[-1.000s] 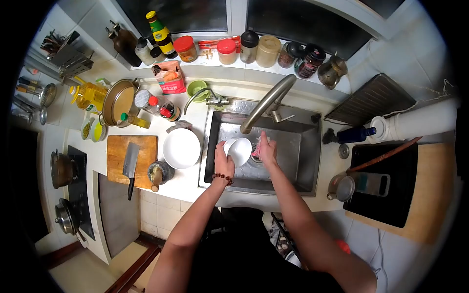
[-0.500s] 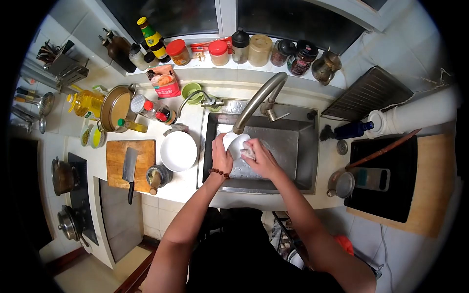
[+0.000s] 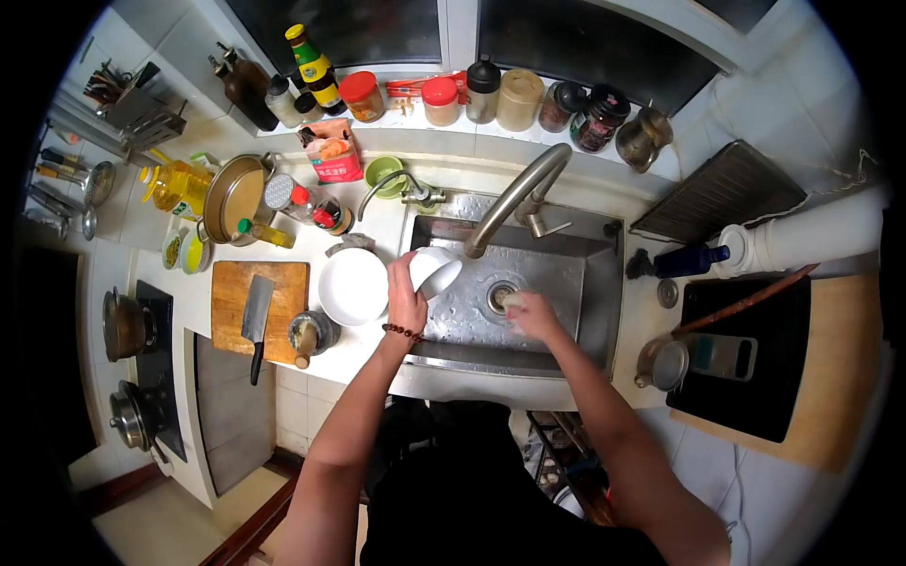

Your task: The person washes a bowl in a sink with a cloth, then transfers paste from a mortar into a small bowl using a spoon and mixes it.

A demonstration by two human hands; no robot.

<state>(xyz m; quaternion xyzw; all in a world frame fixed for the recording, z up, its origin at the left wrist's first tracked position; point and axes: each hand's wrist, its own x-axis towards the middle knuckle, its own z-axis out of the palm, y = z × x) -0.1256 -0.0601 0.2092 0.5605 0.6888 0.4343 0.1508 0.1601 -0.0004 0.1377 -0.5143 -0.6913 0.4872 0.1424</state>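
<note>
A small white bowl (image 3: 438, 271) is tilted on its side over the left part of the sink (image 3: 462, 351), its opening facing right. My left hand (image 3: 407, 294), with a beaded bracelet at the wrist, grips the bowl from its left side. Near the drain (image 3: 502, 296), my right hand (image 3: 536, 316) is closed on a pale, crumpled cloth (image 3: 512, 303), mostly hidden by the fingers and slightly blurred. The faucet (image 3: 514, 203) arches over the basin between the bowl and the drain. Left of the sink, a larger white bowl (image 3: 353, 287) sits on the counter.
A cleaver (image 3: 257, 311) lies on a wooden cutting board (image 3: 226, 325), beside a mortar with a pestle (image 3: 312, 332). Jars and bottles (image 3: 441, 102) line the windowsill. Right of the sink are a metal pot (image 3: 662, 364), a black board (image 3: 774, 396) and a blue bottle (image 3: 694, 259).
My right hand has moved out of the small bowl, right and down towards the drain, with the cloth. My left hand has shifted the bowl left and tilted it more. The view has shifted slightly.
</note>
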